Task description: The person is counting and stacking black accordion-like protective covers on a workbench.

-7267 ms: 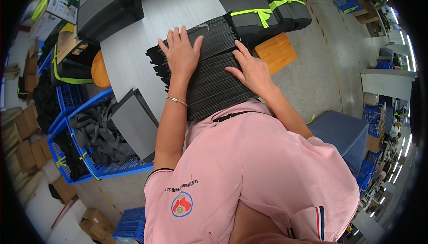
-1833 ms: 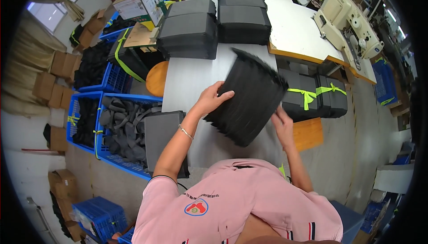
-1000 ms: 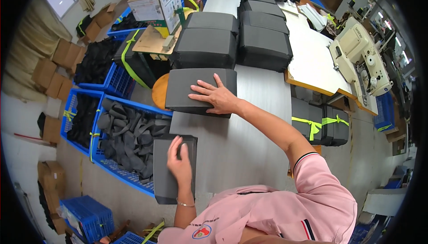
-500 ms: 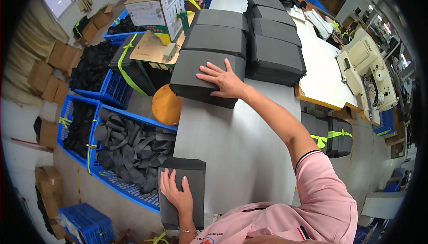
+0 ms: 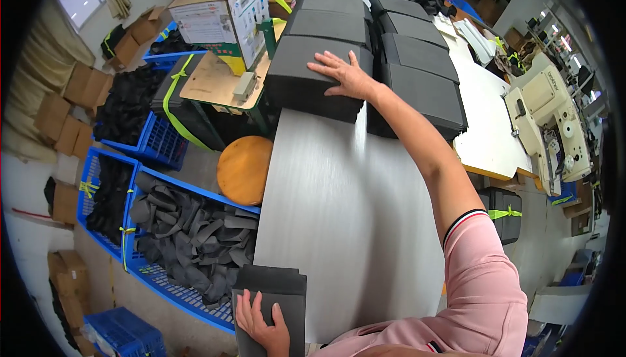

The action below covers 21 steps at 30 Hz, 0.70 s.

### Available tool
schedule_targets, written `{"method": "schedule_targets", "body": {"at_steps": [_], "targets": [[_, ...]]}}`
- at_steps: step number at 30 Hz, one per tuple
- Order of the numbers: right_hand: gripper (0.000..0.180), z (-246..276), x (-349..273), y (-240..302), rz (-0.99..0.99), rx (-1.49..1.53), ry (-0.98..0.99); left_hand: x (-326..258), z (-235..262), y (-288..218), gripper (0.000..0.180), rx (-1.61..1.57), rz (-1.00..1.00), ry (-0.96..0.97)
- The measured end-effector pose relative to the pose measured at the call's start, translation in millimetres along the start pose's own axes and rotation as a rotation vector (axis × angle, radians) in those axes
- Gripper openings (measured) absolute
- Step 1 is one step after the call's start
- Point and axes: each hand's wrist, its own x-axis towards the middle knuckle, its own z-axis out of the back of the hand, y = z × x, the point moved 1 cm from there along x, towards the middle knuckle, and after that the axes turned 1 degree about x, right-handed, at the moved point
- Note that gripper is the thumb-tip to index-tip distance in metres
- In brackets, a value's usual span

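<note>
The right hand (image 5: 344,75) is lying flat, fingers spread, on top of the nearest black stack (image 5: 313,83) at the far end of the grey table (image 5: 352,213). The stack's long side is running across the table. The left hand (image 5: 264,321) is resting open on a dark flat pile (image 5: 274,292) at the table's near corner, well apart from the stack. The right hand is the nearer one.
</note>
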Motion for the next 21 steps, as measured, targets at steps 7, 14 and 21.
{"method": "schedule_targets", "body": {"at_steps": [7,14,21], "targets": [[0.085,-19.5,43.2,-52.1,-0.194,-0.160,-0.195,11.5,2.8,-7.2,0.039,0.032,-0.104,-0.104],[0.090,-31.5,50.0,-87.0,-0.468,-0.420,-0.379,13.7,-3.1,-6.6,0.041,0.012,-0.117,-0.094],[0.104,-68.9,-93.1,67.5,-0.110,-0.291,-0.281,-0.8,-0.9,9.2,0.044,0.012,-0.055,-0.023]]}}
